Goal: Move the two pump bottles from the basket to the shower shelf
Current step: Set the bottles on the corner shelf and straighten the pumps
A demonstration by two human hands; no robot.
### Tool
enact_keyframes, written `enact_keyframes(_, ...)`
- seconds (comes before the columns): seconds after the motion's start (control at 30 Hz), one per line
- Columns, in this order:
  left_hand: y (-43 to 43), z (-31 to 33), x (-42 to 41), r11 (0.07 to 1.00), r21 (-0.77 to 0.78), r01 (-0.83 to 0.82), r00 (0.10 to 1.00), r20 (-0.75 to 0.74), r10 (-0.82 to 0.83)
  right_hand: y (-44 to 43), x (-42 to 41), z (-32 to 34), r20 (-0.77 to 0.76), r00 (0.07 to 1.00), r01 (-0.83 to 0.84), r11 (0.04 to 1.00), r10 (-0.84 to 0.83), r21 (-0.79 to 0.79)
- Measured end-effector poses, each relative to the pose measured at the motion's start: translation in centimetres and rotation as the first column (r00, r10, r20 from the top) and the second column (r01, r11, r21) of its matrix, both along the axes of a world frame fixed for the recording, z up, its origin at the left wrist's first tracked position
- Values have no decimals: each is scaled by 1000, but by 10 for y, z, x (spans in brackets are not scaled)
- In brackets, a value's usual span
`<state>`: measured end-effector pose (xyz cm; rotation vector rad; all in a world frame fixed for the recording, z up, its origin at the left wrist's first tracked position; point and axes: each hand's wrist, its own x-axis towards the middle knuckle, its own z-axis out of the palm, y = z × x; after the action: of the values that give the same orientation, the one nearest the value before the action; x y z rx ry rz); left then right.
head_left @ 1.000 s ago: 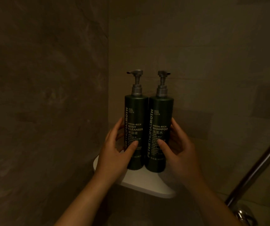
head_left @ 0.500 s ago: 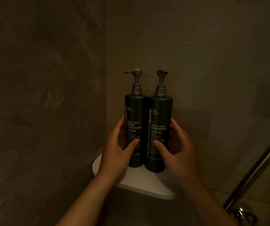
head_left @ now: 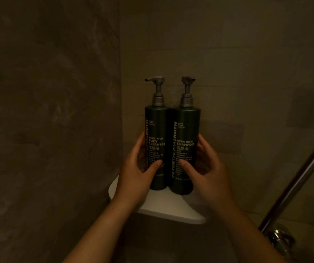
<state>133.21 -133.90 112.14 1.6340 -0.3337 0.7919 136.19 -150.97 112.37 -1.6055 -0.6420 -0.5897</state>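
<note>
Head view, dim shower corner. Two dark green pump bottles stand upright on the white corner shower shelf (head_left: 171,207), side by side and touching. The body cleanser bottle (head_left: 157,130) is on the left, with its grey pump spout pointing left. The shampoo bottle (head_left: 186,130) is on the right, its pump spout turned toward the right and back. Both labels face the camera, with vertical brand text down the left edge of each.

The left hand (head_left: 135,179) wraps the lower half of the body cleanser bottle from the left side. Its thumb lies across the front of the label and the fingers curl behind; the grip is closed around that bottle. The right hand (head_left: 212,177) mirrors it on the shampoo bottle: thumb on the front near the label's lower text, fingers around the right side and back, grip closed on that bottle. Both forearms come up from the bottom of the frame. The two thumb tips sit close to each other, apart, near the seam between the bottles.

The bottle bases rest on the back part of the shelf, close to the wall corner. The tiled walls (head_left: 48,111) are brown-grey stone. A metal grab bar (head_left: 296,183) runs diagonally at the right edge, ending at a chrome fitting (head_left: 279,238) low right, well apart from the shelf.
</note>
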Motion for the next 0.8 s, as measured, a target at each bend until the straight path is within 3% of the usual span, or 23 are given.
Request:
enact_keyframes(0.57, 0, 15, -8, 997, 25, -78, 996, 32, 77, -11, 0, 19, 29, 998, -56, 998, 56, 0)
enact_keyframes(0.8, -1, 46, -18, 984, 45, -170, 981, 102, 165, -16, 3, 57, 71, 992, -112, 989, 105, 101)
